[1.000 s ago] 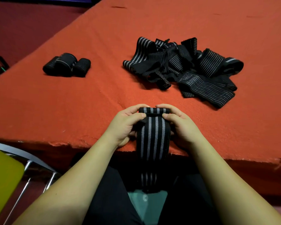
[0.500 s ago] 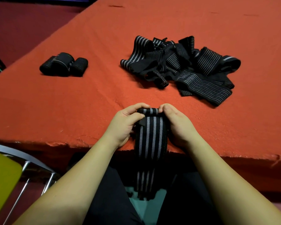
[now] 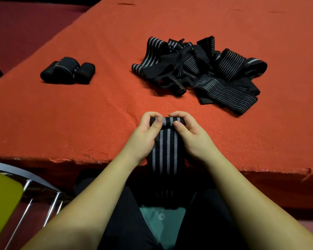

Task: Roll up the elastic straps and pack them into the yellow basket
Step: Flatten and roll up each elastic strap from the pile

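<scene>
Head view: the left hand (image 3: 145, 136) and right hand (image 3: 190, 134) pinch the striped elastic strap's (image 3: 165, 150) rolled end at the red table edge (image 3: 61, 160); uneven thumb pressure could let the roll skew or spring loose.

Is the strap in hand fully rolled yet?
No. Only the far end of the striped strap is curled under both thumbs; the rest hangs flat over the table edge.

An orange-red cloth (image 3: 79, 114) covers the table, its near edge frayed and torn. Beyond the table's left edge lies dark red floor (image 3: 22, 29). At the lower left, a chair's grey metal frame (image 3: 27, 177) shows thin legs
</scene>
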{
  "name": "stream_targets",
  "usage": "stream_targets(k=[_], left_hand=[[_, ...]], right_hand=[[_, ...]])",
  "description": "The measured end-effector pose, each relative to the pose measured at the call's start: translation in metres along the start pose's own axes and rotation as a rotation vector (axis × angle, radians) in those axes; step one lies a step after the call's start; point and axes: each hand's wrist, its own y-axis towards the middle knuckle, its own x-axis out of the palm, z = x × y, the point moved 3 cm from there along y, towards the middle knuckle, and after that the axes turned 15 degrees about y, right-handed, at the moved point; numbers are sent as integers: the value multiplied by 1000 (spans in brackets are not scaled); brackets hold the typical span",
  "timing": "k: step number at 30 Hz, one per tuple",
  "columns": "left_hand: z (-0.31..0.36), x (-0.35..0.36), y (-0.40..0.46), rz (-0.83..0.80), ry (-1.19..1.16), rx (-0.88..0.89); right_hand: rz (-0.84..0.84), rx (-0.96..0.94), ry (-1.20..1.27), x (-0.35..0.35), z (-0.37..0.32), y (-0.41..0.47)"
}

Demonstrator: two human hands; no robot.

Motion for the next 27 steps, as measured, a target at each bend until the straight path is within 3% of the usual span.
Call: stream_targets(k=[2, 5, 16, 21, 27], left_hand=[[-3, 0, 0, 8, 13, -60], [-1, -1, -3, -11, -168, -101], [10, 0, -34, -67, -783, -113], [22, 5, -56, -5, -548, -139], [38, 7, -67, -6, -343, -51]], right_hand=[[-6, -32, -61, 1, -2, -2], [-15, -28, -79, 3, -3, -2], [-105, 129, 228, 14, -14, -19], [-130, 136, 458, 21, -19, -40], [-91, 140, 514, 25, -27, -49]])
